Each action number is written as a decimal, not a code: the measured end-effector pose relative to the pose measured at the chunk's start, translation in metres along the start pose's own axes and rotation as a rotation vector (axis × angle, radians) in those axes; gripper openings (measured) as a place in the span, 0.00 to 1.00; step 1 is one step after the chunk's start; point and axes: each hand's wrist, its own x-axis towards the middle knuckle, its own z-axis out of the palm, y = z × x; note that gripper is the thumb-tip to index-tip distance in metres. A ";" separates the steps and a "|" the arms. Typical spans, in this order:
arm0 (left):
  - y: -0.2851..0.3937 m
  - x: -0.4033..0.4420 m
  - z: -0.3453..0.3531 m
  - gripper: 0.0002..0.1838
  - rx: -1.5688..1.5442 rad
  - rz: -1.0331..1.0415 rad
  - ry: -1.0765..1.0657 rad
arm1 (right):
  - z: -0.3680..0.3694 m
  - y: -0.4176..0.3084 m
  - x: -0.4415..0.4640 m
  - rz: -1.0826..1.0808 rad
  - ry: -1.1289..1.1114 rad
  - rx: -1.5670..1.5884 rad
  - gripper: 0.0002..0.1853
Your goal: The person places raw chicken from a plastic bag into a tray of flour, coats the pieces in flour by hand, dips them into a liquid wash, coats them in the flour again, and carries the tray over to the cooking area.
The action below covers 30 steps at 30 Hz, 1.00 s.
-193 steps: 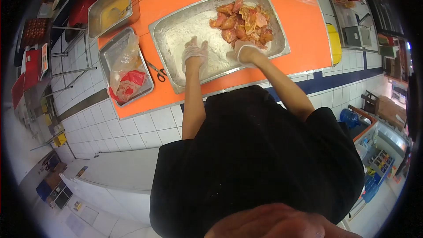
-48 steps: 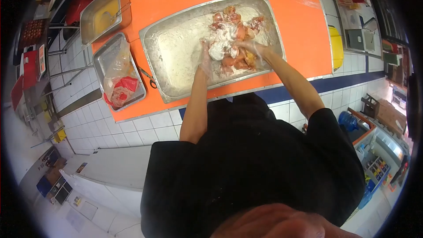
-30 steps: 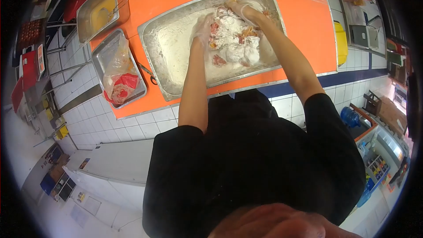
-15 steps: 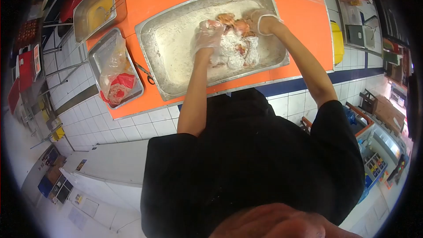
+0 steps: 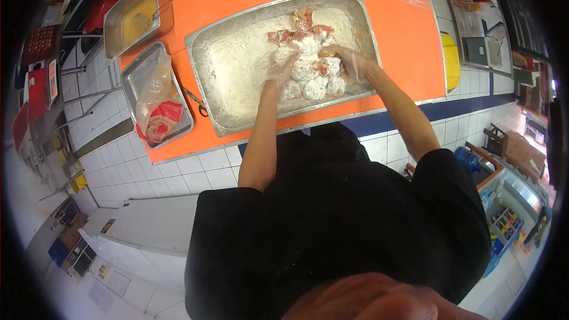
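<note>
A large metal tray [image 5: 204, 104] holds white flour [image 5: 234, 68] and a heap of raw meat pieces, apparently chicken. Several pieces near the front are thickly coated, such as a floured chicken piece [image 5: 315, 88]. Reddish, barely floured chicken [image 5: 301, 19] lies at the back of the heap. My left hand [image 5: 282, 69], in a clear plastic glove, curls against the heap's left side. From the right, my right hand [image 5: 351, 64], also gloved, closes around floured pieces. The chicken partly hides the fingers of both hands.
Left of the tray, scissors [image 5: 198, 104] lie on the orange table [image 5: 409, 41]. A smaller metal tray [image 5: 186, 123] contains a plastic bag with red on it. Behind it, a deep metal pan [image 5: 118, 47] holds yellow liquid and a utensil. A yellow container [image 5: 451, 62] stands beyond the table's right edge.
My right hand has come down and toward me from the tray's back right. My left hand has shifted slightly lower along the heap. Reddish pieces now lie spread at the back.
</note>
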 end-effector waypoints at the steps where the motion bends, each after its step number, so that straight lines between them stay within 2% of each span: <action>1: -0.004 0.010 0.005 0.69 -0.049 0.010 0.010 | 0.007 -0.003 -0.001 0.027 -0.038 0.131 0.28; 4: -0.004 0.018 0.015 0.68 -0.217 0.132 -0.089 | 0.009 -0.006 -0.009 -0.084 0.066 0.003 0.33; 5: 0.000 0.019 0.016 0.68 -0.277 0.192 -0.140 | 0.003 -0.004 -0.002 -0.191 0.078 -0.016 0.35; 7: 0.028 -0.011 0.022 0.63 -0.251 0.267 -0.088 | -0.005 0.008 0.016 -0.400 0.096 -0.048 0.38; 8: 0.042 -0.029 0.024 0.60 -0.238 0.301 -0.064 | -0.004 0.005 0.010 -0.401 0.078 -0.099 0.38; 10: 0.053 -0.034 0.020 0.60 0.044 0.363 -0.070 | 0.003 -0.026 -0.027 -0.406 0.047 -0.211 0.36; 11: 0.049 -0.023 0.018 0.61 0.180 0.406 -0.046 | 0.009 -0.052 -0.053 -0.444 -0.002 -0.369 0.30; 12: 0.044 -0.013 0.015 0.62 0.315 0.452 -0.018 | 0.006 -0.061 -0.058 -0.462 0.079 -0.422 0.27; 13: 0.035 -0.007 0.005 0.63 0.256 0.501 -0.004 | 0.004 -0.067 -0.059 -0.481 0.160 -0.472 0.25; 14: 0.031 0.005 0.004 0.63 0.115 0.390 0.164 | 0.000 -0.073 -0.056 -0.502 0.243 -0.522 0.22; 15: 0.023 0.024 0.004 0.63 -0.026 0.274 0.326 | -0.010 -0.078 -0.040 -0.432 0.242 -0.488 0.20; 17: 0.028 0.030 -0.003 0.62 -0.217 0.123 0.429 | -0.041 -0.083 0.026 -0.283 0.233 -0.417 0.22; 19: 0.064 0.021 -0.020 0.60 -0.321 0.076 0.320 | -0.034 -0.090 0.046 -0.225 0.240 -0.250 0.27; 22: 0.045 0.062 -0.019 0.52 -0.364 0.185 0.182 | 0.004 -0.114 0.023 -0.215 0.231 -0.114 0.30; 24: 0.029 0.098 -0.005 0.47 -0.400 0.262 0.076 | 0.018 -0.112 0.026 -0.275 0.215 -0.176 0.30; 26: 0.032 0.116 0.005 0.42 -0.429 0.349 -0.035 | 0.010 -0.113 0.033 -0.213 0.142 -0.228 0.30; 27: 0.035 0.103 -0.002 0.41 -0.304 0.386 -0.097 | 0.000 -0.111 0.041 -0.111 0.069 -0.240 0.30; 29: 0.044 0.043 -0.018 0.41 -0.146 0.428 -0.160 | 0.016 -0.102 0.016 -0.354 -0.002 0.074 0.25; 30: 0.048 0.012 -0.021 0.42 -0.115 0.438 -0.162 | 0.022 -0.095 0.002 -0.397 0.040 -0.144 0.24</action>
